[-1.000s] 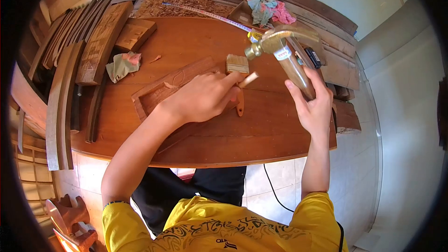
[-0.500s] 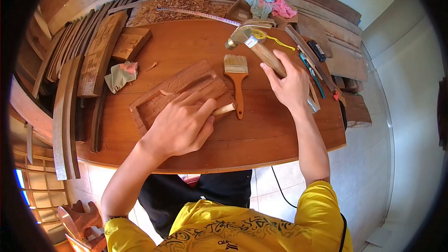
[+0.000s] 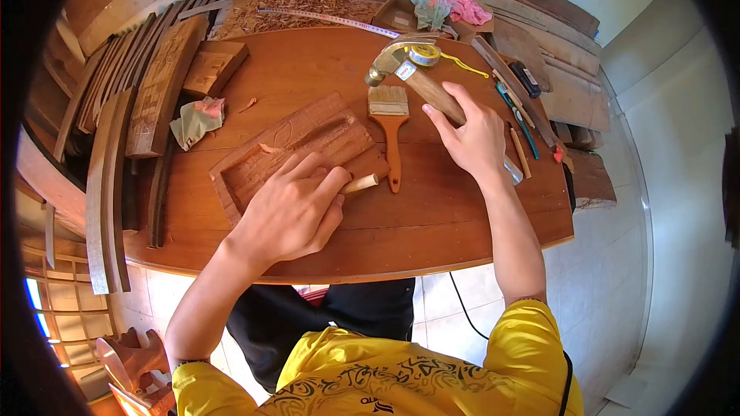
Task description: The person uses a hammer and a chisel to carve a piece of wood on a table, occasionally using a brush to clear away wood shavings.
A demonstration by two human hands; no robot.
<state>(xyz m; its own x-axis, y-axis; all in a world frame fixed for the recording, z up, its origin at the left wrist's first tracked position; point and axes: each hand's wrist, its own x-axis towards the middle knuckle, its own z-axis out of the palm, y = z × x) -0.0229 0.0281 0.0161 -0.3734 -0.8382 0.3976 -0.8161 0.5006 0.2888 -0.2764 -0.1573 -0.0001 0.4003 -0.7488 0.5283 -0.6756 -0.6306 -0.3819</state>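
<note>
My left hand [image 3: 297,208] is closed around a chisel, whose pale wooden handle end [image 3: 361,183] sticks out to the right; its blade is hidden behind my fingers. Beneath that hand lies a reddish-brown carved wooden board [image 3: 270,139] with a hollowed recess, a raised rim and a loose shaving on it. My right hand [image 3: 474,135] grips the wooden handle of a claw hammer [image 3: 435,95], held above the table with the metal head up and to the left. Between the two hands a flat paintbrush [image 3: 393,146] with an orange handle rests on the tabletop, bristles pointing away from me.
The wooden table [image 3: 439,231] has wood strips and blocks [image 3: 166,85] stacked at its left, beside crumpled sandpaper [image 3: 198,121]. A tape measure [image 3: 424,55] lies extended behind the hammer. Pens [image 3: 518,117] sit on the right; cloths [image 3: 432,0] and wood chips [image 3: 301,11] at the back.
The hammer and my right hand have shifted slightly left. My left hand and the chisel handle have also moved a little left. The board stays beneath, and the camera view has shifted slightly.
</note>
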